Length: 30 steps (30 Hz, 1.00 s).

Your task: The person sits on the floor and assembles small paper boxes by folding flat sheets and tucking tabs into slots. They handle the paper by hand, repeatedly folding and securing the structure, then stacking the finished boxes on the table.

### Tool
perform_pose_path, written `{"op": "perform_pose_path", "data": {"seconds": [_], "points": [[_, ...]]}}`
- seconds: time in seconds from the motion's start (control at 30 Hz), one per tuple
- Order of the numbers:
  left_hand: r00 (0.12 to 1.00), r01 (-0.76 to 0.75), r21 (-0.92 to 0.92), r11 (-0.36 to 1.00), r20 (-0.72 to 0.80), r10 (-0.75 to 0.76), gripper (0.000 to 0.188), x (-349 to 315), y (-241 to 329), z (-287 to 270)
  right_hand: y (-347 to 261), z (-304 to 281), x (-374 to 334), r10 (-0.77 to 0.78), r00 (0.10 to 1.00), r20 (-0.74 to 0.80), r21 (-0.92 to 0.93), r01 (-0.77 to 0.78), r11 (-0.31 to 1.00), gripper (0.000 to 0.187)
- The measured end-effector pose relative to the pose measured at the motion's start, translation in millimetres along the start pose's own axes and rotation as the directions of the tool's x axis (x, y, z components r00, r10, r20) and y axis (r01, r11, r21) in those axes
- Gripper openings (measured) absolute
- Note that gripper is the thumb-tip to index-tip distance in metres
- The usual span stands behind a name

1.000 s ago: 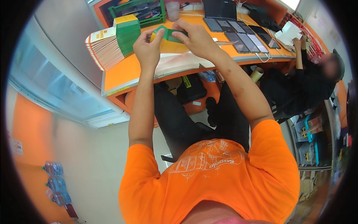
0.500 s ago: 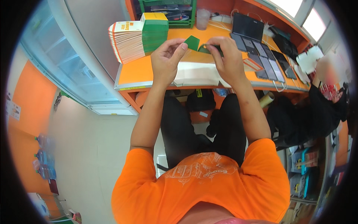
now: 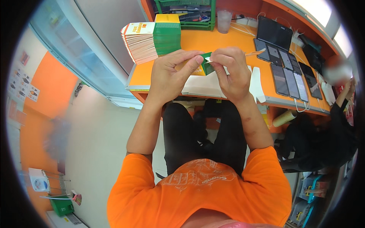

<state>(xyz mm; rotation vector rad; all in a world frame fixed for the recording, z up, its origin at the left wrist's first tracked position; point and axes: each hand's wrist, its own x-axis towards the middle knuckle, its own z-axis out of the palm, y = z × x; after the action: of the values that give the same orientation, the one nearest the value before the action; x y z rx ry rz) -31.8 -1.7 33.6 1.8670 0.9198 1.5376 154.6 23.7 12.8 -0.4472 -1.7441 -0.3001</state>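
Observation:
Between my hands, over the front of the desk, is a small green and yellow cardboard carton (image 3: 207, 67). My left hand (image 3: 169, 74) is closed around its left part, thumb on the near side. My right hand (image 3: 232, 72) pinches a flap at its green end between thumb and fingers. Part of the carton is hidden behind my fingers. To the left of my left hand stands a tight stack of flat cartons (image 3: 167, 38), white, orange, green and yellow. Below my hands, white card or paper (image 3: 201, 86) lies along the desk edge.
Several phones (image 3: 292, 81) with cables lie at the right, by a dark laptop (image 3: 273, 33). A clear cup (image 3: 224, 22) and a green basket (image 3: 195, 26) stand at the back of the orange desk (image 3: 195, 40). Another person (image 3: 319, 133) in black is at far right.
Both hands have come closer together, and my right fingers now grip the carton's green end flap. The view has shifted, so the desk and stack sit further right in the picture.

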Motion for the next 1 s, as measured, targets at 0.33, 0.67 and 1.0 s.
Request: {"op": "perform_pose_path", "data": {"seconds": [0.33, 0.67, 1.0], "points": [[0.95, 0.129, -0.096, 0.987, 0.298, -0.095, 0.045, 14, 15, 16, 15, -46, -13, 0.507, 0.801, 0.318, 0.452, -0.598, 0.661, 0.023], [0.919, 0.393, -0.419, 0.819, 0.213, -0.333, 0.072, 58, 18, 35, 65, -84, -15, 0.398, 0.663, 0.634, 0.559, -0.749, 0.355, 0.023], [0.898, 0.172, -0.07, 0.983, 0.422, -0.127, 0.079, 61, 16, 31, 89, -94, -1, 0.51, 0.772, 0.379, 0.709, -0.597, 0.377, 0.015]]}}
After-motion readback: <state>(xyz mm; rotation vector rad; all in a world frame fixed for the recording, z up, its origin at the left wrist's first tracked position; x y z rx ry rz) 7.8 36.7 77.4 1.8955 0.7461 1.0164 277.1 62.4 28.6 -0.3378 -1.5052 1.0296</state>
